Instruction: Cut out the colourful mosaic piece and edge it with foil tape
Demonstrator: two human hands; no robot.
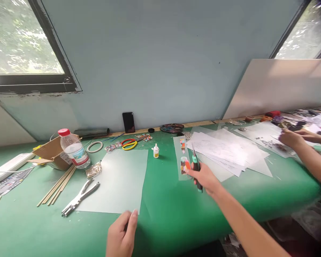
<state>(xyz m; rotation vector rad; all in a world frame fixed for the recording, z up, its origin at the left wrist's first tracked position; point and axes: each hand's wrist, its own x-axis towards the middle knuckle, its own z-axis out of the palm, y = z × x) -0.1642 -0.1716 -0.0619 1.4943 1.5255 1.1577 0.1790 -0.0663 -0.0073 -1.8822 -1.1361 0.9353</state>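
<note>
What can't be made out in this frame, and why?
All in the head view:
Left hand: whether it holds anything; curled fingers hide the palm.
Small white bottle: label wording, too small.
Cardboard box: contents, hidden by its sides.
Co-worker's arms: cut off by the right edge.

So the surface (160, 200) is smooth green stuff with a soft sheen, and the wall (149, 64) behind is painted a flat matt blue-grey. Pliers (81, 198) are shiny bare metal, bottle (75, 151) is clear glossy plastic with a red plastic cap (64, 132). Sticks (57, 186) look like plain unvarnished wood, box (52, 153) is dull brown cardboard, and the phone (128, 122) has a glossy black face. Papers (222, 148) are smooth and white.
</note>
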